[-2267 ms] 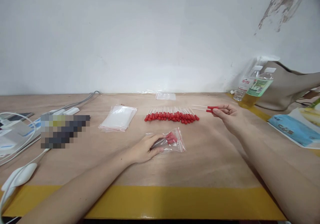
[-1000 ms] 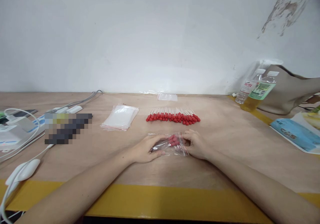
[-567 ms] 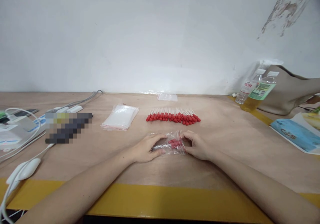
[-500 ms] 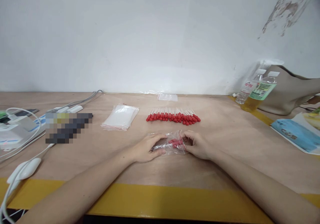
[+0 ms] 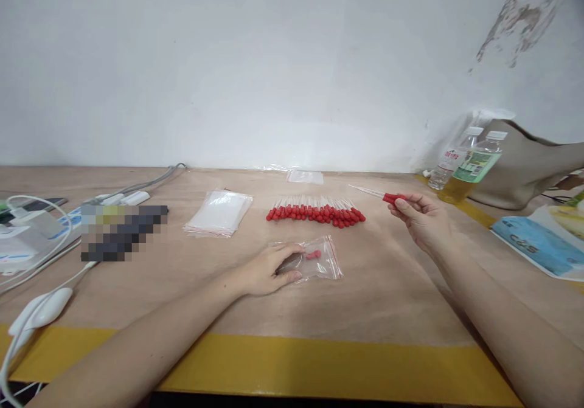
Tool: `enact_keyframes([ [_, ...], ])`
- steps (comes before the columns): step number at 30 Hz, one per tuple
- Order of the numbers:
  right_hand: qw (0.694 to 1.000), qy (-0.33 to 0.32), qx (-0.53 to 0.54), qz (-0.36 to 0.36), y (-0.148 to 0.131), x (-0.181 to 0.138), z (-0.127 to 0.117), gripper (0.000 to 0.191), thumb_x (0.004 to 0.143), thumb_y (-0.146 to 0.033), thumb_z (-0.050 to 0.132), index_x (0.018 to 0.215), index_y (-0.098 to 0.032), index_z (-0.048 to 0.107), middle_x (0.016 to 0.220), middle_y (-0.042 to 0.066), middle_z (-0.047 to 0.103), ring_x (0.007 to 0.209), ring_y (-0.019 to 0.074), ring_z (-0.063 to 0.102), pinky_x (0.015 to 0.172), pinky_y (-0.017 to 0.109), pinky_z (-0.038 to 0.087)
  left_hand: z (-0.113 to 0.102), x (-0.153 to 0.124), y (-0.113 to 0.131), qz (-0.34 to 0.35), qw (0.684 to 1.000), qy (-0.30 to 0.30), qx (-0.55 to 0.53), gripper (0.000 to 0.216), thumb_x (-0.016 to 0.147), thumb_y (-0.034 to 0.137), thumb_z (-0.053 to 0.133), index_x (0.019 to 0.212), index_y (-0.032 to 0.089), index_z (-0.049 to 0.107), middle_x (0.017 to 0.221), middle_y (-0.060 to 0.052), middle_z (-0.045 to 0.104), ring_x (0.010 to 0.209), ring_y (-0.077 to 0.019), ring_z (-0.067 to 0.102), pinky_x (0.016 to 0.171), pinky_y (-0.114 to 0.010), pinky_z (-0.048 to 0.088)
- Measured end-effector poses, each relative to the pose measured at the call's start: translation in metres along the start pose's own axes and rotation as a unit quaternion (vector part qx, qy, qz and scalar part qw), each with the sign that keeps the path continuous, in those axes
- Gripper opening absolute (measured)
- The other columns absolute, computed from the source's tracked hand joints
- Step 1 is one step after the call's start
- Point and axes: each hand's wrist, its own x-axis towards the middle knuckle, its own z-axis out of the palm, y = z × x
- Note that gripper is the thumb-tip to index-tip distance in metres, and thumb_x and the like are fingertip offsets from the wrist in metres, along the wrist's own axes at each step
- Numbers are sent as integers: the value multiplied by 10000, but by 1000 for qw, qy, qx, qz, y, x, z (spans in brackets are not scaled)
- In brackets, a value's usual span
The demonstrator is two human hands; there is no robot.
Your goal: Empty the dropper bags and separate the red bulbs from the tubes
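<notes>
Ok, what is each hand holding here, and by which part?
The right hand grips red-tipped sticks by their red ends; the left hand holds the clear bag by the end opposite its red line.

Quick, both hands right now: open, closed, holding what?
Left hand: closed on the clear plastic bag.
Right hand: closed, pinching red-tipped sticks by their red ends.
</notes>
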Motion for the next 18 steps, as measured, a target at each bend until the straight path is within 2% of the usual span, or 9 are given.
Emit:
enact_keyframes([
  [2,997,33,-68,-25,10,0,2,336,596,-403,706,835,-198,590,860,60,665,760,195,634,737,372,518,1,0,-1,0,1000,1,-1,429,819,333,514,1217,234,388,1219,-64,510,1103,-214,474,922,-383,377],
  [4,986,37,-154,-47,21,-2,5,297,632,-382,675,847,-191,601,861,71,668,769,206,631,730,375,516,1,0,-1,0,1000,3,-3,431,817,331,516,1218,233,390,1214,-68,514,1099,-216,478,920,-386,377],
  [7,965,6,-248,-80,35,-4,9,236,692,-353,614,866,-194,617,894,66,669,797,205,629,739,364,509,1,0,0,5,1000,5,-8,430,816,324,519,1219,239,396,1222,-65,509,1108,-216,474,929,-386,371],
  [10,949,-41,-305,-76,43,-4,10,212,714,-323,584,884,-205,626,879,48,672,791,196,633,731,355,505,1,0,0,3,1000,2,-9,419,816,321,518,1212,240,404,1225,-64,507,1117,-216,466,932,-386,370],
  [14,941,-74,-325,-58,47,-3,11,233,683,-342,615,870,-203,629,818,42,675,743,194,638,693,346,511,1,-1,-1,-3,1000,-2,-5,421,818,323,516,1214,230,405,1222,-70,508,1117,-217,463,936,-392,368],
  [18,959,-36,-278,-37,47,-3,13,268,658,-375,634,836,-177,612,762,63,676,663,189,641,599,312,521,1,-1,-1,6,1000,2,-10,417,817,320,518,1212,236,411,1219,-69,512,1116,-218,467,933,-387,371],
])
